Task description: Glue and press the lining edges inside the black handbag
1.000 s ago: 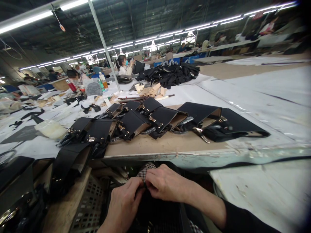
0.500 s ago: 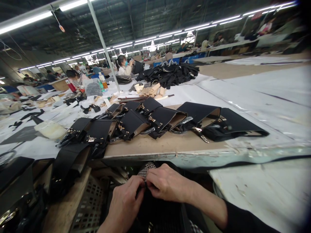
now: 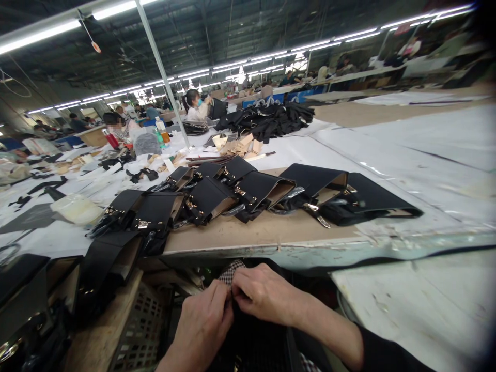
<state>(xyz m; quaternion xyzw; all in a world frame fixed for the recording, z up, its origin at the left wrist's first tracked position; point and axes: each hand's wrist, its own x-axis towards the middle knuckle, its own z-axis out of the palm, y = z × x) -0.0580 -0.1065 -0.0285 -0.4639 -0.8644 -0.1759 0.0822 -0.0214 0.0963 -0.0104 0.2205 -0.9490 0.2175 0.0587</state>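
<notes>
The left hand (image 3: 203,318) and right hand (image 3: 265,292) meet fingertip to fingertip, both pinching the upper part of a black piece (image 3: 251,338) held low, below the counter's front edge; the exact spot gripped is hidden. Checked cloth (image 3: 231,272) shows just beyond. The piece looks poorly supported, so a loosened pinch might let it slip, and the dark shade there could cause a misplaced fold or fastening. A clasp (image 3: 318,214) lying near the edge might snag a sleeve.

The counter (image 3: 263,235) has brown board under black bags (image 3: 265,188) and white sheeting beyond. At left, more bags stand by a plastic crate (image 3: 141,323). Behind, people work in a large hall under strip lights (image 3: 42,36).
</notes>
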